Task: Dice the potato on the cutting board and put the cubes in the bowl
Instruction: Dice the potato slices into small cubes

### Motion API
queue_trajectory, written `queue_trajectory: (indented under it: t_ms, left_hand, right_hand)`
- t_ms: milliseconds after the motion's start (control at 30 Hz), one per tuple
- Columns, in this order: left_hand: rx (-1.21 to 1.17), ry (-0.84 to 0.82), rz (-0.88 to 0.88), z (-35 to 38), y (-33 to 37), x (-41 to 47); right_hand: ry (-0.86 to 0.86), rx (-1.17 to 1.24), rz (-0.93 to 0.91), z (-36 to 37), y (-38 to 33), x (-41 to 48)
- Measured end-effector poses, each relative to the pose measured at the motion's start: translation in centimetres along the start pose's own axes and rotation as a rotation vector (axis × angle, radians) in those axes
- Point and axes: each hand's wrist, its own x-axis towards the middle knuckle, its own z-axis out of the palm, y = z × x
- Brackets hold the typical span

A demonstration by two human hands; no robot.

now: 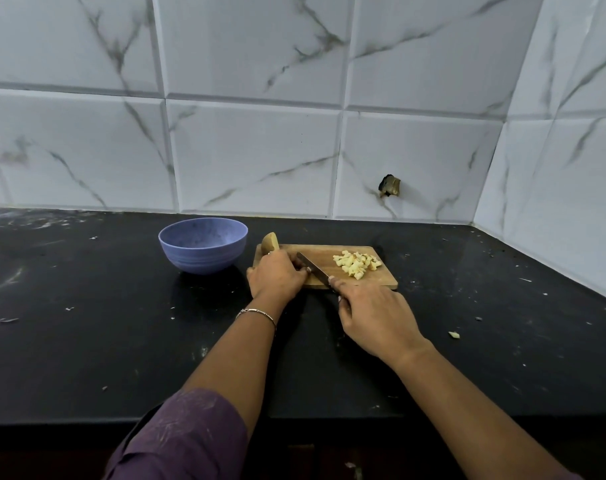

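Note:
A wooden cutting board [381, 282] lies on the black counter. A heap of pale potato cubes [355, 264] sits on its right half. At the board's far left corner stands a brown-skinned potato piece [270, 242]. My left hand [275, 277] covers the board's left end with curled fingers; what it holds under them is hidden. My right hand [374, 317] grips a knife [312, 268] by the handle, with the dark blade slanting up-left across the board to my left fingers. A purple bowl [203, 249] stands left of the board, and nothing shows inside it.
The tiled wall runs behind the board and turns forward at the right, forming a corner. One stray potato bit [454, 335] lies on the counter to the right. Small scraps dot the black counter [87, 323]. The counter's front edge runs below my forearms.

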Motion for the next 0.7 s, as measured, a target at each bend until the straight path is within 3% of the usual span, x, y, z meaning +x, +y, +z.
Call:
queue_trajectory:
  t_ms: [300,700]
  left_hand:
    - [0.016,0.001,0.022,-0.2,0.1,-0.2]
    - [0.004,0.017,0.058,-0.2,0.2,-0.5]
  right_hand:
    - [0.017,-0.176,-0.035,0.5,-0.3,0.1]
    - [0.007,-0.271,0.143,0.7,0.6,1.1]
